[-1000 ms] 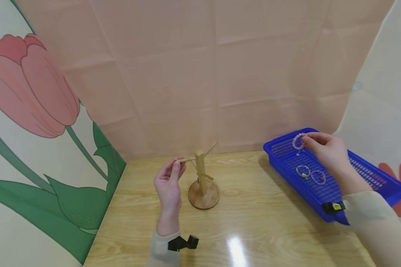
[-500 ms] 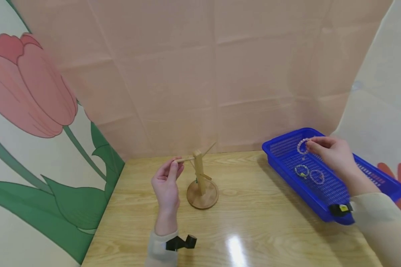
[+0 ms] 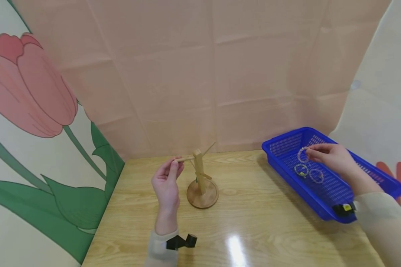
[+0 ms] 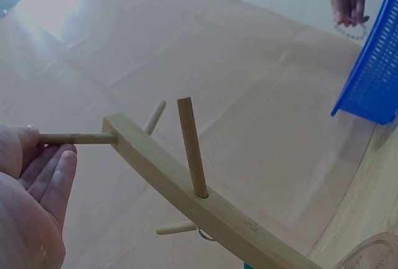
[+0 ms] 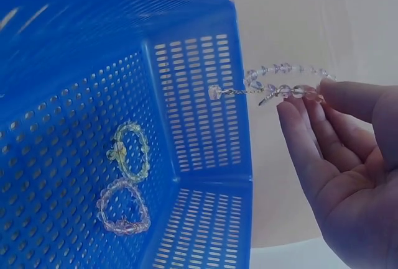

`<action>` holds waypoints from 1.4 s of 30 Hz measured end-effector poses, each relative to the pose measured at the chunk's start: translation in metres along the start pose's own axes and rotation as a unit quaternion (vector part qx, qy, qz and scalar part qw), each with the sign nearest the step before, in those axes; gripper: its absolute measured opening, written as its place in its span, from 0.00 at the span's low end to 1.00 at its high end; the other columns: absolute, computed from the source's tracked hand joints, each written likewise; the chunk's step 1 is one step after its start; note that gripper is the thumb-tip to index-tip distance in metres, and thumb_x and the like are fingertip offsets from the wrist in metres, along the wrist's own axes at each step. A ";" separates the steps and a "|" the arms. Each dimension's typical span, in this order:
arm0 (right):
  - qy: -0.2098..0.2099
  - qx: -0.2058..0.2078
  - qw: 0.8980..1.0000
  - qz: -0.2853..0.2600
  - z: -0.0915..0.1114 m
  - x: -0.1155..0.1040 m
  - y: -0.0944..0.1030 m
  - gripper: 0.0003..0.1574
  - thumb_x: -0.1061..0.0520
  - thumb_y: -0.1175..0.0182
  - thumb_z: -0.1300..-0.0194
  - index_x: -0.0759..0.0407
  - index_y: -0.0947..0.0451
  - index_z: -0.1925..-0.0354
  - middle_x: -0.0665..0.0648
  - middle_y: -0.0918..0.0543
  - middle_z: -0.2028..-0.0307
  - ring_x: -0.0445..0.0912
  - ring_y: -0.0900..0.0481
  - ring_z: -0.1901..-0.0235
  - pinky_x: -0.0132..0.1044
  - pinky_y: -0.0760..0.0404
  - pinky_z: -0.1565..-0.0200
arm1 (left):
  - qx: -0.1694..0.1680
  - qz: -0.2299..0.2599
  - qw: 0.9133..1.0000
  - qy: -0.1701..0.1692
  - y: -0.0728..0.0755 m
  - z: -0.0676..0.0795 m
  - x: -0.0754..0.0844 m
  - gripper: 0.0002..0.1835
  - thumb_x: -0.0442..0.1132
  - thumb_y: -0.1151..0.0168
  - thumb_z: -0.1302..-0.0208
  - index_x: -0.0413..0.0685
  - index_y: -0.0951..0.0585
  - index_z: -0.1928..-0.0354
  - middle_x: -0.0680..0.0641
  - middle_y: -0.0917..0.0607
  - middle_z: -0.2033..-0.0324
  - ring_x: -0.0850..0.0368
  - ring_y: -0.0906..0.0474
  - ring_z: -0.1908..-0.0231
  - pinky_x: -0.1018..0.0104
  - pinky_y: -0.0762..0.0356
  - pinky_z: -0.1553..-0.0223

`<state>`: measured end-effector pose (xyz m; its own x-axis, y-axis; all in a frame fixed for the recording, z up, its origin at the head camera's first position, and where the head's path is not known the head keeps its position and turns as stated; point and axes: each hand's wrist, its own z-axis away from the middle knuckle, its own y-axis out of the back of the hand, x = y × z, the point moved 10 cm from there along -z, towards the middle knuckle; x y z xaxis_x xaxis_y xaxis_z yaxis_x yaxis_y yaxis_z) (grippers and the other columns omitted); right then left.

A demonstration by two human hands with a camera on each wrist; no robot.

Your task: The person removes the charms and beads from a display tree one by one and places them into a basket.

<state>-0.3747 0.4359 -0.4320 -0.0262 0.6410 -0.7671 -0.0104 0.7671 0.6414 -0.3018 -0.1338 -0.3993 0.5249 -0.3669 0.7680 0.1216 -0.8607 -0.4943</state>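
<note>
My left hand (image 3: 167, 183) pinches the end of a top peg (image 4: 78, 138) on a wooden peg stand (image 3: 199, 172) with a round base. Lower on the post, a thin ring and a bit of green show near another peg (image 4: 177, 227). Over the blue basket, my right hand (image 3: 334, 159) pinches a clear pinkish bead bracelet (image 5: 289, 89) between thumb and fingers; a short chain with a bead dangles from it. Two more bead bracelets lie on the basket floor: a yellow-green one (image 5: 132, 151) with a small charm and a pale pink one (image 5: 123, 207).
The blue perforated basket (image 3: 280, 174) stands at the right of the wood-grain table (image 3: 254, 230), angled toward me. A pink cloth (image 3: 173, 74) hangs behind the table. A panel with a printed tulip (image 3: 40, 89) borders the left side.
My right hand has moved slightly down and nearer to me with the bracelet, which hangs closer to the other two. The left hand stays at the peg.
</note>
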 end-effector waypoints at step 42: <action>0.012 -0.103 0.993 0.062 -0.014 0.023 -0.011 0.35 0.46 0.43 0.15 0.78 0.26 0.34 0.69 0.12 0.48 0.44 0.10 0.57 0.43 0.08 0.51 | 0.004 0.006 1.000 0.003 -0.001 0.002 -0.001 0.15 0.32 0.32 0.25 0.22 0.16 0.47 0.40 0.08 0.54 0.52 0.09 0.55 0.55 0.10 0.46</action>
<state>-0.3890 0.4421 -0.4566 -0.0644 0.7281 -0.6824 -0.2098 0.6587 0.7226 -0.3009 -0.1319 -0.4004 0.5215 -0.3798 0.7641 0.1212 -0.8534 -0.5069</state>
